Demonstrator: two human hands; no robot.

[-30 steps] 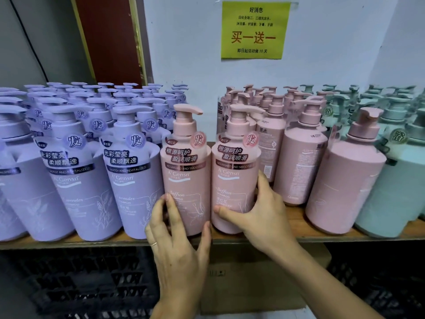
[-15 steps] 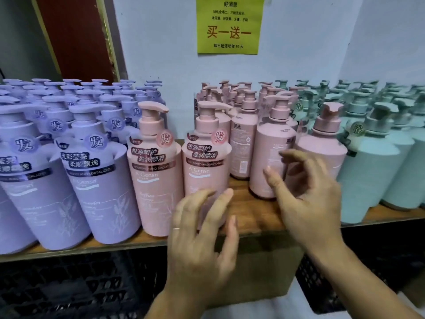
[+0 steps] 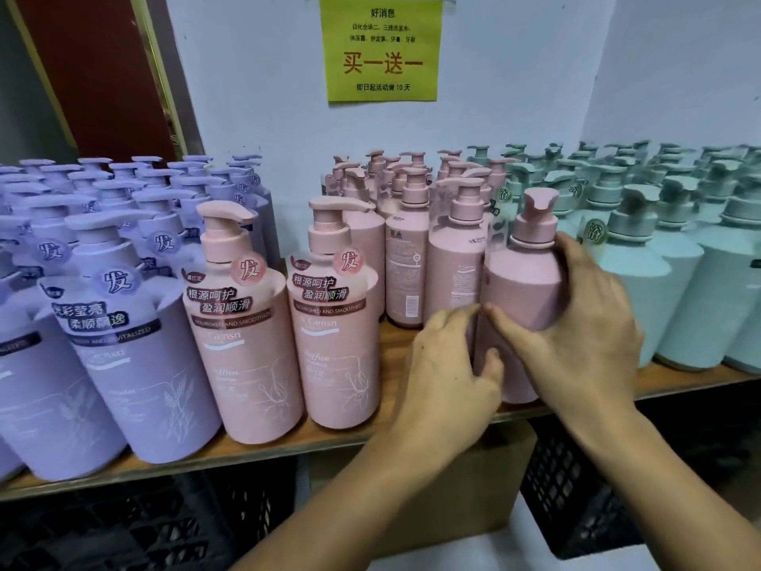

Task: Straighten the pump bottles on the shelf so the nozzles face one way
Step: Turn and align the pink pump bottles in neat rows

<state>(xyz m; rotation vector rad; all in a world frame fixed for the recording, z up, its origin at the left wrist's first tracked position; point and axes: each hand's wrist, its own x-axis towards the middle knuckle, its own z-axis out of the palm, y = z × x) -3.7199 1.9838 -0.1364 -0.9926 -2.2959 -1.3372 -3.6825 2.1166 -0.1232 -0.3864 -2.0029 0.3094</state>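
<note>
A plain-sided pink pump bottle (image 3: 523, 290) stands at the shelf's front, its nozzle pointing toward me and its label turned away. My right hand (image 3: 584, 323) wraps round its right side, thumb across the front. My left hand (image 3: 449, 372) grips its lower left side with fingers and thumb. Left of them stand two pink bottles (image 3: 247, 323) (image 3: 335, 319) with labels forward and nozzles pointing right. Purple bottles (image 3: 123, 344) fill the left, with nozzles pointing right.
Mint-green pump bottles (image 3: 675, 282) crowd the right of the wooden shelf (image 3: 255, 443). More pink bottles (image 3: 405, 257) stand behind, some showing their back labels. A yellow sign (image 3: 381, 49) hangs on the wall. Black crates (image 3: 123, 529) and a cardboard box (image 3: 465, 488) sit below.
Both hands left the two front pink bottles and moved right. They now hold the plain-sided pink bottle. The view shifted rightward.
</note>
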